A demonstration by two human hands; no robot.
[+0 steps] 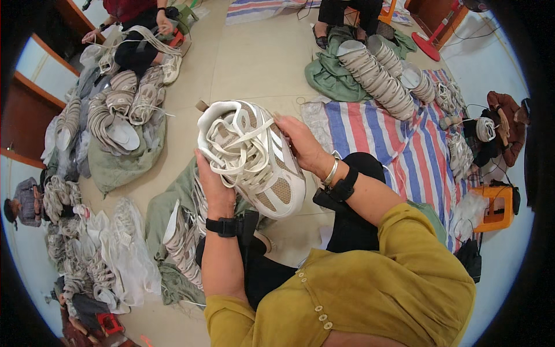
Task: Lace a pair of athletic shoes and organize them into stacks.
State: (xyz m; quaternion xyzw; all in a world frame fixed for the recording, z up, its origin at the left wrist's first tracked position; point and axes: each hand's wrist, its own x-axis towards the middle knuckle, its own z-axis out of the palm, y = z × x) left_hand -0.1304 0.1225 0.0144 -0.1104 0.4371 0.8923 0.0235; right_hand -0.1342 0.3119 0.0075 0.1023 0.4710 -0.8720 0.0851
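Between my two hands is a beige and white sneaker [281,188], held up in front of me with its toe pointing toward me. Cream laces [245,151] lie in a loose tangle over its tongue and opening. My left hand [215,184] closes on the left side of the shoe, its fingers mostly hidden beneath. On the other side, my right hand [302,144] grips the shoe near the heel end, thumb on the upper edge. Below my left forearm, a row of nested shoe uppers [184,246] rests on a green sack [159,209].
Stacked uppers [376,81] stand on a striped sheet [370,130] at right. More uppers lie on a green sack [124,168] at left, beside a seated person [136,49]. A clear plastic bag [130,254] is lower left; an orange stool [497,208] stands far right.
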